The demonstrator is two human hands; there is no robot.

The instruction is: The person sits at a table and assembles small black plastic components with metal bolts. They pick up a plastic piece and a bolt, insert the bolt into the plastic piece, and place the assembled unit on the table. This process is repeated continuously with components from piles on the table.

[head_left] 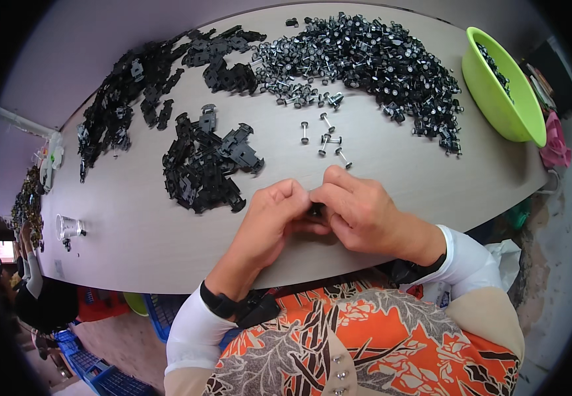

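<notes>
The left hand (266, 221) and right hand (365, 211) meet above the bench (127, 251), grasping a small dark part (316, 210) between them (mostly hidden by fingers; any marking is unreadable). Loose wheel axles (343, 158) lie just beyond, black plastic plates (193, 168) to the left.

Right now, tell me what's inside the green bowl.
A pile of small dark parts shows inside the green bowl. Whatever lies beneath them, and behind the bowl's near side, is covered.
</notes>
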